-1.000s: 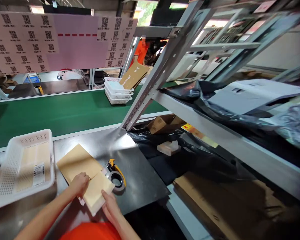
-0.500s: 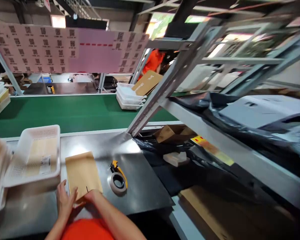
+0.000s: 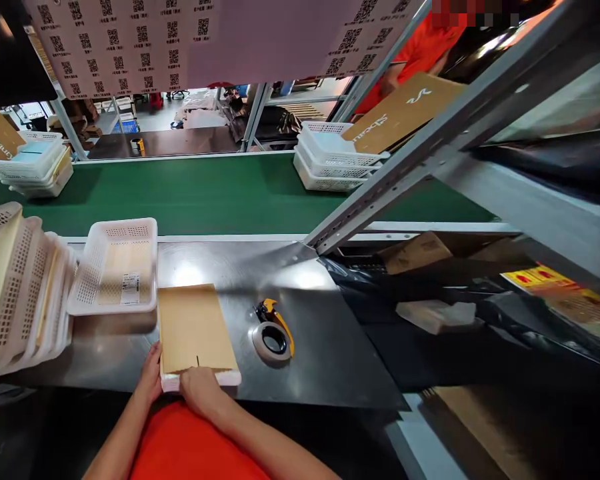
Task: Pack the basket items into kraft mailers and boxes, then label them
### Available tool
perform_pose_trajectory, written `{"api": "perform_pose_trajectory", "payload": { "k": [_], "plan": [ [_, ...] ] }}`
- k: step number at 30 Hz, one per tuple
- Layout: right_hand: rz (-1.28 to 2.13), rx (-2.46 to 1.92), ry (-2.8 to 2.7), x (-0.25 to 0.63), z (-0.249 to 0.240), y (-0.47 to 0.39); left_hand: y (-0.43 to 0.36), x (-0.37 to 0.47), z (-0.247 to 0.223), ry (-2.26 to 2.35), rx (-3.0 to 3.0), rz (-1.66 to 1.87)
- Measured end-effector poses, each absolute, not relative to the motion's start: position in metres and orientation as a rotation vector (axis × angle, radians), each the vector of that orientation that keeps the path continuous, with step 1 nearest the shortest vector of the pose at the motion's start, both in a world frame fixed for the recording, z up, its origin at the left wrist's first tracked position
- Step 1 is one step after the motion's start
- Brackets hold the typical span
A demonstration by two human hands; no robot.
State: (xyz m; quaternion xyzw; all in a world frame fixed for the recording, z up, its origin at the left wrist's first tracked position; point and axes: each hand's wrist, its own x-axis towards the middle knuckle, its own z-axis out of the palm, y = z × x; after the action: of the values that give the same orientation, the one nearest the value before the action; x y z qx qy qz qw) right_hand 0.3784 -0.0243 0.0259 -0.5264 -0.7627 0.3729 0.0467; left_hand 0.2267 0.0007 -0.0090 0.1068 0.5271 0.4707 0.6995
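Note:
A flat brown kraft envelope (image 3: 194, 320) lies on the metal table in front of me, with a thick white edge showing along its near side. My left hand (image 3: 153, 372) holds its lower left edge, thumb and fingers partly hidden. At the near edge, my right hand (image 3: 199, 385) has its fingers curled over the brown paper; the fingertips are hidden. A thin dark line shows just beyond the knuckles, and I cannot tell what it is. To the right lies a tape dispenser (image 3: 275, 333) with a yellow handle and a roll of tape.
A white basket (image 3: 153, 267) holding a labelled brown packet stands at the left, beside several nested white baskets (image 3: 30, 300). Behind runs a green conveyor belt (image 3: 195, 193) carrying stacked baskets (image 3: 325, 175). A slanted metal post (image 3: 380, 187) rises at right. Beyond, a person in orange (image 3: 425, 50) stands.
The view has tilted down and turned left. My left hand has closed in on the envelope's left edge from spread fingers. My right hand stays at the near edge, where more white now shows.

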Motion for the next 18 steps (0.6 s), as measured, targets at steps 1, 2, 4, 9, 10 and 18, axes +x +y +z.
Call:
{"api": "perform_pose_trajectory", "payload": {
  "k": [1, 2, 4, 9, 10, 18],
  "plan": [
    [1.095, -1.603, -2.365, 0.373, 0.028, -0.023, 0.000, 0.225, -0.009, 1.132, 0.237, 1.005],
    [1.059, -1.589, -2.390, 0.369, 0.030, -0.021, -0.002, 0.222, -0.010, 1.092, 0.232, 0.953],
    [1.013, -1.521, -2.445, 0.363, 0.030, -0.014, -0.008, 0.218, -0.014, 1.026, 0.190, 0.865],
    [1.071, -1.229, -2.605, 0.371, 0.015, 0.000, -0.022, 0.216, -0.024, 1.044, 0.080, 0.823],
    [1.092, -1.175, -2.615, 0.373, 0.011, 0.000, -0.023, 0.216, -0.025, 1.063, 0.099, 0.827],
    [1.186, -1.101, -2.483, 0.366, -0.004, -0.009, -0.012, 0.209, -0.025, 1.252, 0.387, 0.778]
  ]
}}
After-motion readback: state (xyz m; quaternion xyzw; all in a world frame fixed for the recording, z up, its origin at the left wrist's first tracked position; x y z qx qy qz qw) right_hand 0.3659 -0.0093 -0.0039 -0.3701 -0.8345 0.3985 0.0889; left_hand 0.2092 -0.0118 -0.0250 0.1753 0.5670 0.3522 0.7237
